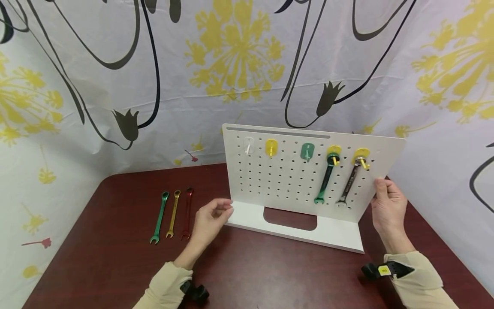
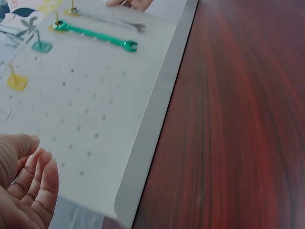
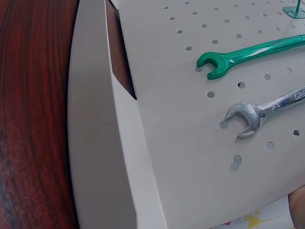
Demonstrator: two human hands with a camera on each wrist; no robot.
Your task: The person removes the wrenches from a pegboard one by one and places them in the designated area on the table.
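Note:
A white pegboard stand point(image 1: 278, 180) stands upright on its flat base. My right hand point(image 1: 389, 206) grips its right edge, thumb on the front; the fingers behind are partly hidden. By the base's left end is my left hand point(image 1: 211, 219), its fingers loosely bent, with nothing between thumb and fingertips in the left wrist view. From yellow hooks on the board's right side hang a green combination wrench point(image 1: 326, 180) and a silver combination wrench point(image 1: 349, 182), open ends down. Further left, a white hook point(image 1: 248, 146), a yellow hook point(image 1: 271, 148) and a green hook point(image 1: 307, 152) hold nothing.
Left of my left hand lie a green wrench point(image 1: 159, 219), a yellow wrench point(image 1: 173, 214) and a red wrench point(image 1: 187, 214), side by side on the dark red table point(image 1: 115, 253). A patterned curtain point(image 1: 166, 94) hangs behind the table.

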